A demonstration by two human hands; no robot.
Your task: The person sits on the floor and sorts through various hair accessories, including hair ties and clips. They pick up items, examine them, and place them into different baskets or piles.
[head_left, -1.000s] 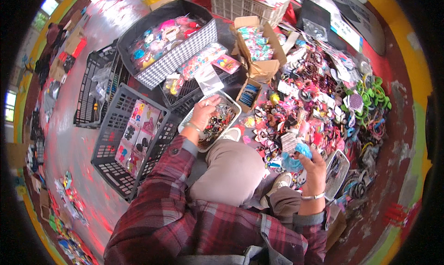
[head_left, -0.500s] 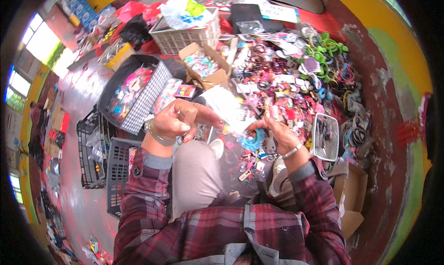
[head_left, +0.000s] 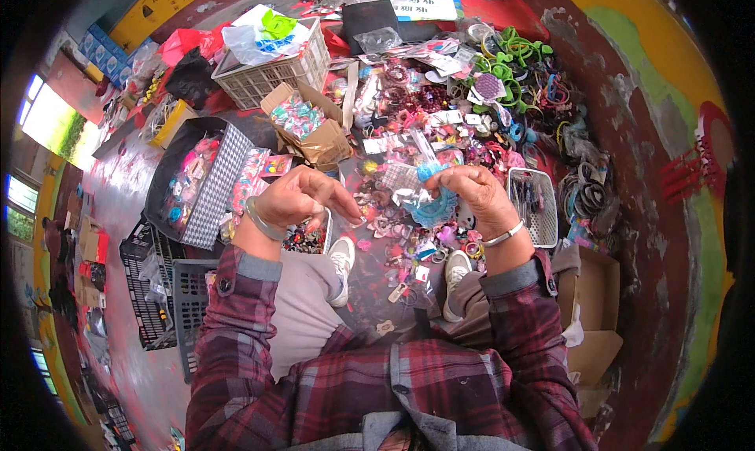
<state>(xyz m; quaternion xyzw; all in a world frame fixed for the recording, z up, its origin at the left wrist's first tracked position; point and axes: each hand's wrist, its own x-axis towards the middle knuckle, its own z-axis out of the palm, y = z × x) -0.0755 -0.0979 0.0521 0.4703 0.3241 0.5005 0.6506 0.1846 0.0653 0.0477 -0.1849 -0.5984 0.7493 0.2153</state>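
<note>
My right hand [head_left: 478,195] pinches a light blue frilly lace piece [head_left: 432,210] between thumb and fingers. The lace hangs down over the heap of hair accessories, beside a clear plastic strip [head_left: 424,146]; whether the two are joined I cannot tell. To its left, my left hand [head_left: 303,199] hovers palm inward with its fingers bent and apart, nothing visible in it. Below the left hand is a container of small mixed pieces [head_left: 305,239], partly covered by the hand.
A white basket [head_left: 535,207] of dark items stands right of my right hand. Leftward are a black bin with a checked side [head_left: 214,184], an opened carton of small packets [head_left: 326,143] and a grey crate [head_left: 189,309]. Green headbands [head_left: 515,54] lie at the far right.
The view has shifted, and my left knee has swung left. The blue lace now hangs lower and more fully in sight from my right hand. The white sheet between my hands is gone from there.
</note>
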